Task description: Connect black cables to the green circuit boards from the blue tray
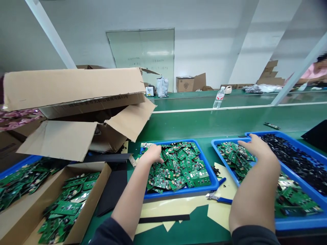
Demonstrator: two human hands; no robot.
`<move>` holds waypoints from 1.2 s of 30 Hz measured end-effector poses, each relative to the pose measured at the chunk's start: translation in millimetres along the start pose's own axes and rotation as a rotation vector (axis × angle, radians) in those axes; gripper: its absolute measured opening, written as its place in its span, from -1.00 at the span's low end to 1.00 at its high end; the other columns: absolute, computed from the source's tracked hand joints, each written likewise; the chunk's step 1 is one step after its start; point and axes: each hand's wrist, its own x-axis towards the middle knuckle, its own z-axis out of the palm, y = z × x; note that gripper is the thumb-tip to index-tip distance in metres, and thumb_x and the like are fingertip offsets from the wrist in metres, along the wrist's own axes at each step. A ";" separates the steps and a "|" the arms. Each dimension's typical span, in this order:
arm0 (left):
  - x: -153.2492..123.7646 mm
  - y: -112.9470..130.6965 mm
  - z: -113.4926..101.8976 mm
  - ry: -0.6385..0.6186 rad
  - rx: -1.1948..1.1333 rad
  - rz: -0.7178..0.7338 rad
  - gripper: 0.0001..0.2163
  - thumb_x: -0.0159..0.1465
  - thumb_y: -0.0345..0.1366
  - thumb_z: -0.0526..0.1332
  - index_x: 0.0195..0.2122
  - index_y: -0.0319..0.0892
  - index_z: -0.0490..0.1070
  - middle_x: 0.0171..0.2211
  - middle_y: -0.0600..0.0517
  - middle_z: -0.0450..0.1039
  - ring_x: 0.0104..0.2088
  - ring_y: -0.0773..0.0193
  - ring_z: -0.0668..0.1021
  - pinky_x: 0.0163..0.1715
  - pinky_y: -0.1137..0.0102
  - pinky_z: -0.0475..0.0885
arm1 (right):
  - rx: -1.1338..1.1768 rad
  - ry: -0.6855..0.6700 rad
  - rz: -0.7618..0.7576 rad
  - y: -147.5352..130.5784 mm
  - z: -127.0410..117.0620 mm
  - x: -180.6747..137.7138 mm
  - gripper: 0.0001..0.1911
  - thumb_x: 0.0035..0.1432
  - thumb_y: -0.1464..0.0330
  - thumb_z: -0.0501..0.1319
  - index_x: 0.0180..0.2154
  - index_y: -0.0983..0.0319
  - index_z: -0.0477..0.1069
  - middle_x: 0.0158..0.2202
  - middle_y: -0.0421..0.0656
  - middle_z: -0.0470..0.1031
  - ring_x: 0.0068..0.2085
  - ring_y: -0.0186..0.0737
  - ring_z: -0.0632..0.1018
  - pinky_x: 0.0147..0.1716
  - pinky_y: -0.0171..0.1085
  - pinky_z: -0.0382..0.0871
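My left hand (pixel 154 154) is low over the left side of a blue tray (pixel 214 182) heaped with small green circuit boards (pixel 178 165). Its fingers are curled down among the boards, and whatever they pinch is hidden. At the right, my right hand (pixel 259 147) hovers over the far end of a second blue tray (pixel 301 223), which also holds green circuit boards (pixel 297 195). Thumb and forefinger there are apart, with nothing visible between them. Side cutters (pixel 222 199) with blue handles lie between the two trays.
A cardboard box of boards (pixel 106 170) stands left, beneath larger open cartons (pixel 76 85). Far right, another blue tray (pixel 313 149) holds small black parts. A water bottle (pixel 219 98) stands on the ledge behind. A person (pixel 315 71) sits at the far right bench.
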 end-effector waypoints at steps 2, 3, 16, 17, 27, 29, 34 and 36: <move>-1.6 -1.0 -1.1 0.015 -0.025 0.005 -0.69 0.32 -0.22 0.20 0.04 -0.23 0.35 0.03 -0.11 0.38 -0.02 0.11 0.49 -0.05 0.10 0.46 | 0.040 -0.042 0.030 -17.1 0.8 -0.4 -0.29 0.17 0.24 0.13 0.23 0.55 0.14 -0.06 0.32 0.48 -0.07 0.29 0.56 -0.12 0.07 0.44; -2.7 -1.7 -2.0 0.025 -0.044 0.008 -0.70 0.31 -0.24 0.21 0.03 -0.23 0.35 0.03 -0.10 0.39 -0.03 0.11 0.49 -0.05 0.11 0.46 | 0.071 -0.079 0.014 -26.7 1.6 -1.8 -0.30 0.18 0.22 0.13 0.24 0.50 0.12 -0.01 0.26 0.48 -0.05 0.20 0.56 -0.10 -0.01 0.45; -29.3 11.2 -26.6 0.449 -0.507 0.153 -0.53 0.21 -0.24 0.27 0.11 -0.21 0.20 -0.13 -0.10 0.40 -0.38 0.28 0.52 -0.35 0.37 0.44 | 0.561 -0.605 -0.511 -159.2 28.0 -57.7 -0.03 0.13 0.26 0.24 0.37 0.32 -0.30 -0.07 0.03 0.53 -0.11 -0.09 0.54 -0.06 -0.09 0.42; -29.8 14.7 -26.5 0.487 -0.560 0.159 -0.52 0.21 -0.24 0.27 0.11 -0.21 0.19 -0.13 -0.11 0.40 -0.40 0.31 0.51 -0.37 0.38 0.43 | 0.621 -0.614 -0.530 -165.6 30.9 -61.6 -0.01 0.12 0.28 0.24 0.37 0.32 -0.33 -0.10 0.00 0.54 -0.13 -0.11 0.54 -0.07 -0.09 0.42; -27.6 26.7 -20.6 0.722 -1.025 0.235 -0.57 0.00 -0.19 0.42 -0.20 -0.19 0.26 -0.34 0.09 0.29 -0.47 0.38 0.41 -0.48 0.46 0.34 | 0.996 -0.469 -0.557 -174.1 33.3 -70.9 -0.11 0.06 0.37 0.19 0.34 0.33 -0.18 -0.46 -0.30 0.36 -0.42 -0.31 0.44 -0.33 -0.25 0.40; -31.7 26.3 -23.0 0.724 -0.985 0.233 -0.61 0.02 -0.20 0.41 -0.25 -0.18 0.25 -0.47 0.17 0.20 -0.51 0.40 0.34 -0.52 0.49 0.26 | 1.008 -0.417 -0.554 -172.5 31.4 -69.1 -0.13 0.06 0.37 0.19 0.33 0.35 -0.15 -0.45 -0.29 0.36 -0.42 -0.31 0.43 -0.31 -0.25 0.40; -47.1 24.5 -32.3 0.512 -0.759 0.273 -0.66 0.08 -0.20 0.37 -0.17 -0.18 0.35 -0.52 0.17 0.22 -0.51 0.36 0.30 -0.49 0.46 0.16 | 0.924 -0.443 -0.672 -166.4 24.6 -66.9 -0.23 0.08 0.39 0.17 0.30 0.31 -0.01 -0.43 -0.26 0.36 -0.39 -0.31 0.44 -0.27 -0.23 0.44; -50.9 24.4 -34.8 0.339 -0.649 0.350 -0.77 0.14 -0.14 0.31 -0.36 -0.19 0.37 -0.51 0.14 0.26 -0.48 0.34 0.31 -0.47 0.45 0.15 | 0.881 -0.472 -0.728 -164.4 21.5 -68.1 -0.27 0.10 0.40 0.16 0.29 0.28 0.03 -0.42 -0.25 0.38 -0.36 -0.30 0.46 -0.26 -0.23 0.45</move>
